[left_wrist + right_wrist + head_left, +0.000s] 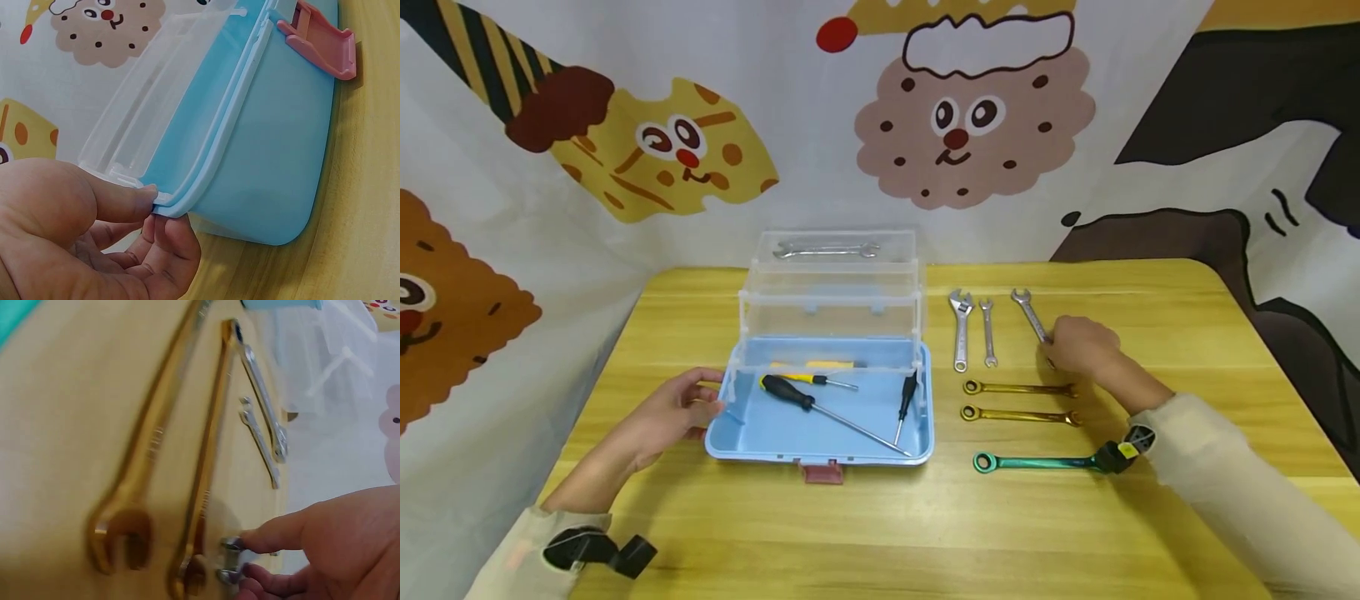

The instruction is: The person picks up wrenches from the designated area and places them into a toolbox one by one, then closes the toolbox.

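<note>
My left hand [662,421] pinches the left rim of a light blue toolbox [269,144], thumb on top and curled fingers beneath in the left wrist view. Over on the right, my right hand [1084,343] grips the near end of a silver open-end wrench [1028,312], which lies slanted at the table's back right. In the right wrist view, thumb and fingers pinch that wrench's end [231,561]. Inside the box lie a long black-handled screwdriver [786,390], a small black screwdriver [907,397] and yellow-handled ones [801,377]. Another silver wrench [827,250] rests in the raised clear tray.
Left of the right hand are an adjustable wrench [961,329] and a small silver wrench [988,333]. Nearer lie two gold wrenches [1018,388] and a green ratchet wrench [1037,462]. A pink latch [823,473] hangs at the box front. A cartoon-printed curtain [820,125] stands behind.
</note>
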`<state>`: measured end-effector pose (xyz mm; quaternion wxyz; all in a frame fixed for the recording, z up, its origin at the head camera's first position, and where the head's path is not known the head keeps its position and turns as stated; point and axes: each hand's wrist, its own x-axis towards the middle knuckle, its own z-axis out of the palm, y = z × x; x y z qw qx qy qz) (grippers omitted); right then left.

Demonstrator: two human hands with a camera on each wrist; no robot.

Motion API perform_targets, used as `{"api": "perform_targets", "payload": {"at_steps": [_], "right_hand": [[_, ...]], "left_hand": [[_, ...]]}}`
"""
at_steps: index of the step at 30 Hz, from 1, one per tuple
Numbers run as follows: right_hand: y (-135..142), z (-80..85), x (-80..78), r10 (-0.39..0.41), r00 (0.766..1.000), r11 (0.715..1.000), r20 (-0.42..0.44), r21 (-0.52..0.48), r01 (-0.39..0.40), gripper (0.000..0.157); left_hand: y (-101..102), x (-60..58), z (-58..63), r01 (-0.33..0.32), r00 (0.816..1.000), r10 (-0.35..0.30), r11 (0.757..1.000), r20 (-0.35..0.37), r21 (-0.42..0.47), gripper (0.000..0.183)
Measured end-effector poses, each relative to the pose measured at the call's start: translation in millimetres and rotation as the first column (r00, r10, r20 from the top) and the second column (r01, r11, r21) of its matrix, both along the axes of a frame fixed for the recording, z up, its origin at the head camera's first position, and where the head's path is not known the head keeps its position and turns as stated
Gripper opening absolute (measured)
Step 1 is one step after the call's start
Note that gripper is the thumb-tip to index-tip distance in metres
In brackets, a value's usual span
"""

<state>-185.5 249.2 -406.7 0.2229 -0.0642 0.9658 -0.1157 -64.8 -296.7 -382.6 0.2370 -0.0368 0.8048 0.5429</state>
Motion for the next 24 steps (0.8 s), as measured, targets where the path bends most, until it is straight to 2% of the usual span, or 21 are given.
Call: {"api": "perform_targets", "payload": {"at_steps": [3, 7, 10, 15, 18, 20, 24], "right_hand": [[2.5, 2.6, -7.8, 0.065, 0.996, 0.998, 0.062, -0.022, -0.063, 0.042], [8.0, 5.1, -17.3, 0.132, 0.979, 0.987, 0.153, -0.113, -0.115, 0.041], [12.0, 7.4, -22.0, 0.126, 0.967, 0.98, 0.221, -0.177, -0.087, 0.04], [17.4, 9.7, -24.7, 0.069, 0.955, 0.955, 0.289, -0.297, 0.021, 0.039], [20.6, 8.7, -23.1, 0.072, 0.956, 0.939, 0.286, -0.343, 0.032, 0.04], [23.2, 7.2, -20.9, 0.072, 0.962, 0.938, 0.262, -0.345, 0.024, 0.036], [28.6, 3.8, -16.6, 0.008, 0.983, 0.941, 0.183, -0.335, 0.055, 0.033]], "left_hand": [[-0.5, 0.5, 0.7, -0.002, 1.0, 0.002, 1.0, 0.0, -0.001, 0.049], [-1.2, 0.9, 0.2, 0.001, 1.0, -0.001, 1.0, -0.002, 0.004, 0.049], [-1.4, 1.0, -0.1, 0.001, 1.0, -0.001, 1.0, -0.003, 0.006, 0.049], [-1.3, 1.3, -0.6, -0.003, 1.0, 0.003, 1.0, -0.001, 0.002, 0.049], [-1.3, 1.0, -0.6, -0.003, 1.0, 0.003, 1.0, -0.002, 0.005, 0.049], [-1.2, 0.9, -0.7, -0.001, 1.0, 0.001, 1.0, -0.004, 0.008, 0.049], [-1.3, 1.0, -1.3, 0.001, 1.0, -0.001, 1.0, -0.005, 0.01, 0.05]]}}
